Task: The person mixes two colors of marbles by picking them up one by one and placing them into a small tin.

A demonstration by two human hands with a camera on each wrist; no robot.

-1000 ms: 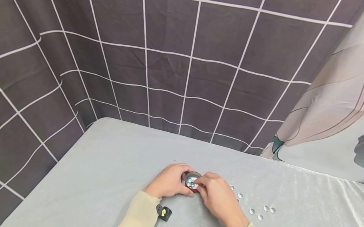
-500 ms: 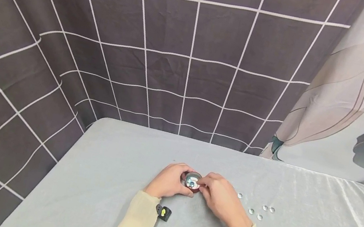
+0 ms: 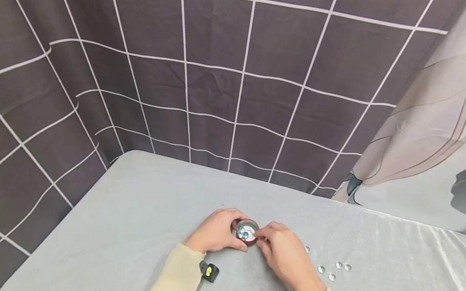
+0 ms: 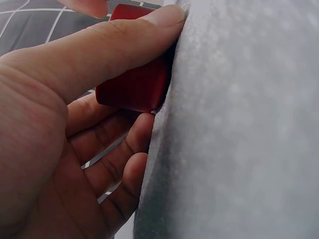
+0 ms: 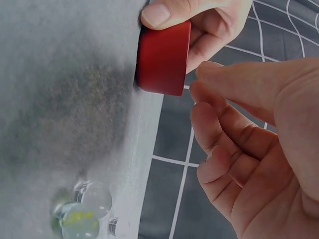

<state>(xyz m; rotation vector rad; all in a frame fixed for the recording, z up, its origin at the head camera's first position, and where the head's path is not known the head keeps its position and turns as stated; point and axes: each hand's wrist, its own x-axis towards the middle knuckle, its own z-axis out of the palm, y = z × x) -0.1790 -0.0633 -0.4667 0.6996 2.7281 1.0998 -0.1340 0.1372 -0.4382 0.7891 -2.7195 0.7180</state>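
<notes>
A small red cup (image 5: 162,59) with a shiny metallic inside stands on the cloth-covered table. My left hand (image 3: 215,231) grips it round the side, thumb at the near wall and fingers behind. Several glass marbles (image 3: 245,234) lie in the cup, some looking bluish. At the cup's right rim is my right hand (image 3: 281,253), its thumb tip and index finger close together and the other fingers loosely bent. No marble shows between those fingertips in the right wrist view.
Several clear marbles (image 3: 332,277) lie scattered on the light grey cloth (image 3: 142,233) to the right. The right wrist view shows a marble with a yellow streak (image 5: 77,221). A dark curtain (image 3: 205,88) with white grid lines hangs behind the table.
My right hand has drawn back slightly to the right, from over the cup's inside to its rim. One marble near its knuckles is now hidden. The left hand and cup have stayed put.
</notes>
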